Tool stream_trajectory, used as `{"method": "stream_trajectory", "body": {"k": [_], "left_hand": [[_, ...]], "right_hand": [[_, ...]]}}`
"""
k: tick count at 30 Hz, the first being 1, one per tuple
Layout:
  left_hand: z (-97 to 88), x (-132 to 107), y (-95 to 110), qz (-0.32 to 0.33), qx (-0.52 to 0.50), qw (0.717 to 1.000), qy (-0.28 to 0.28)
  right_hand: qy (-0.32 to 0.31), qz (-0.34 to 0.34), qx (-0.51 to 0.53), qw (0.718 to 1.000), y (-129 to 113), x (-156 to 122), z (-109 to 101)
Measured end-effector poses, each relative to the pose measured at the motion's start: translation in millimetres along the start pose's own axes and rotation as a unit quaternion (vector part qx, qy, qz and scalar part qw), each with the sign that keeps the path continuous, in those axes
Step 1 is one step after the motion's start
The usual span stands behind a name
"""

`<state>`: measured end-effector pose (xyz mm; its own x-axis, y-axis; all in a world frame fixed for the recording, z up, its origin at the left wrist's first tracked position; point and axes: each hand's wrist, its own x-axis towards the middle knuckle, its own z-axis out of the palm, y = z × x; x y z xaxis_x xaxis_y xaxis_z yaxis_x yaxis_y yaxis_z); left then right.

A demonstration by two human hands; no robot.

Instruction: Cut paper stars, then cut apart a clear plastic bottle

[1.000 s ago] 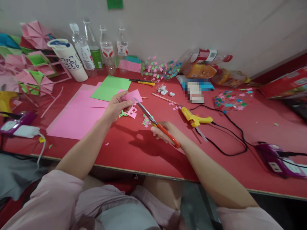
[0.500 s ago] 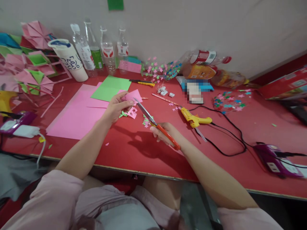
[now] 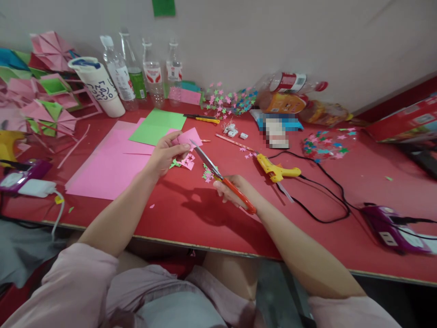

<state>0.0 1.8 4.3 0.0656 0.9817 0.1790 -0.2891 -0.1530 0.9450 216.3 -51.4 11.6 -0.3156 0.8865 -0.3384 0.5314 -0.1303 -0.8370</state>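
My left hand [image 3: 166,152] pinches a small folded piece of pink paper [image 3: 190,135] above the red table [image 3: 191,214]. My right hand [image 3: 235,190] grips orange-handled scissors [image 3: 221,177], whose blades point up-left and meet the lower edge of the pink piece. Below the paper lie pink cut-out scraps [image 3: 188,161] and a small heap of tiny pink and green stars [image 3: 207,174].
Large pink sheets [image 3: 109,164] and a green sheet [image 3: 159,125] lie at left. A yellow glue gun [image 3: 277,169] with a black cord, a pencil [image 3: 234,141], a utility knife [image 3: 203,118], bottles [image 3: 136,73], folded paper shapes [image 3: 44,91], scattered stars [image 3: 324,143] and purple power strips [image 3: 392,225] surround them.
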Motion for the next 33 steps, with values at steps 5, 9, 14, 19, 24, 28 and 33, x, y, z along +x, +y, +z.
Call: {"method": "stream_trajectory", "body": {"k": [5,9,14,19,24,28,33], "left_hand": [[5.7,-2.2,-7.6,0.001,-0.022,1.000,0.013],[15.6,-6.4,-13.7,0.025,-0.044,0.998,0.048],[25.3,-10.8,-17.8,0.029,-0.056,0.996,0.065],[29.6,-11.9,-19.1,0.017,-0.051,0.995,0.081],[31.1,-13.0,-18.3,0.016,-0.062,0.995,0.083],[32.1,-13.8,-17.3,0.010,-0.057,0.995,0.082],[31.1,-13.0,-17.7,0.010,-0.068,0.995,0.076]], "right_hand": [[-0.038,-0.014,0.036,0.999,6.8,6.2,1.7],[-0.036,-0.010,0.062,0.997,12.9,9.2,7.9],[-0.035,-0.023,0.096,0.995,8.6,2.1,17.8],[-0.023,-0.023,0.113,0.993,3.0,-4.4,21.0],[-0.018,-0.012,0.105,0.994,2.2,-4.8,22.2],[-0.010,-0.011,0.101,0.995,2.2,-5.0,24.0],[-0.008,-0.008,0.101,0.995,2.7,-4.4,24.0]]}}
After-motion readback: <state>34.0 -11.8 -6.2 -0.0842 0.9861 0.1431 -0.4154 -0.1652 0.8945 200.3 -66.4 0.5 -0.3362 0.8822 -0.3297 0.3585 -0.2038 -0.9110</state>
